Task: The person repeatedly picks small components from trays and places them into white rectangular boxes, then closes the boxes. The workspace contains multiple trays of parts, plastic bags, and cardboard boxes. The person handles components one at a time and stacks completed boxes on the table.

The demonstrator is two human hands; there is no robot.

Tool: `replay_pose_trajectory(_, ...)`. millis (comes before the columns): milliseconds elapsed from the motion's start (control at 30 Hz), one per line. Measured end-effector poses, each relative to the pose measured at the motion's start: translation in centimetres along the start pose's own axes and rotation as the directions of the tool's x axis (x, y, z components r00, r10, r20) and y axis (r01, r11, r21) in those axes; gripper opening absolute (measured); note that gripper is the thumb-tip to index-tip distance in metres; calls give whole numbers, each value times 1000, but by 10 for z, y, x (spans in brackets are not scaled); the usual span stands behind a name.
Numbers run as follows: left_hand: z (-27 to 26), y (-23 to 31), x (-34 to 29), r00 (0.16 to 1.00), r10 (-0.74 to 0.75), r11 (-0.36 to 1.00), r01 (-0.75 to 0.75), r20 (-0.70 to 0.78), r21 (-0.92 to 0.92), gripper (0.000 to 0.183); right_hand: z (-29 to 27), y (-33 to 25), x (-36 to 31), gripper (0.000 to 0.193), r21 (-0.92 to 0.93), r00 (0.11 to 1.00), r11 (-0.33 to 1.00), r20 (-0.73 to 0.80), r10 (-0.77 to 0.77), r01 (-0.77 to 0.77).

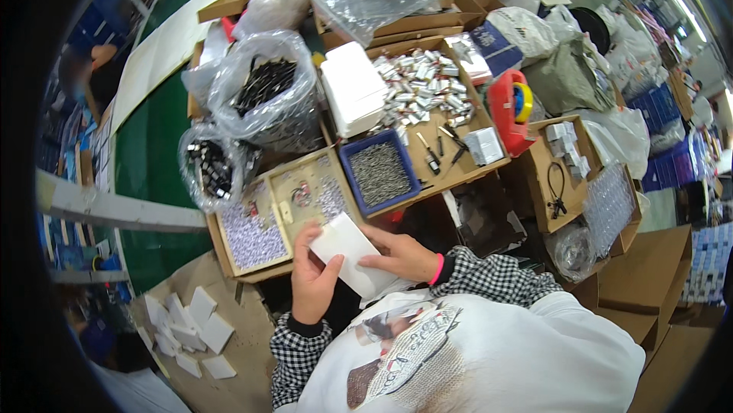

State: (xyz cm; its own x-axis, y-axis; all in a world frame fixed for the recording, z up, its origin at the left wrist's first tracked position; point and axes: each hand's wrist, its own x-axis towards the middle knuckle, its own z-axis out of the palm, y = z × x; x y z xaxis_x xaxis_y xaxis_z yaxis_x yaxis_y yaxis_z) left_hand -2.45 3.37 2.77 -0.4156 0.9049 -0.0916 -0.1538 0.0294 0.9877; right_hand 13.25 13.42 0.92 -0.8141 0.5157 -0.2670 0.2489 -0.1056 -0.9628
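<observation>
A flat white box [345, 249] is held up in front of my chest between both hands. My left hand [311, 279] grips its left side, thumb across the face. My right hand [405, 258] holds the right side, with fingers and thumb lying on the white surface. Just beyond the hands lie a cream divided tray [286, 218] with small pale parts and a blue bin [345, 155] full of small metal pieces. What the box contains, if anything, is hidden.
A cardboard tray [489, 165] holds silvery parts, pens and a screwdriver. Bags of black parts [263, 88] stand at left. White boxes [202, 308] are piled at lower left. A red tape dispenser [502, 111] and a small carton [542, 218] are at right.
</observation>
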Motion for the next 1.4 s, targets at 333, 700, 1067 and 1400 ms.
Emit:
replay_pose_trajectory(333,33,29,31,691,-13,156,-712,723,684,95,-62,-3,15,39,-66,941,998,336,21,2)
replay_pose_trajectory(700,45,0,28,865,-109,763,-243,489,599,102,-263,37,5,28,-949,920,259,-257,-295,-182)
replay_pose_trajectory(1067,58,-8,30,893,-189,886,-24,409,463,96,-285,34,-30,19,-943,907,326,-82,-413,63)
replay_pose_trajectory(1400,66,-7,27,904,-122,881,-92,410,464,96,-321,-4,24,27,-688,985,726,-124,-122,3)
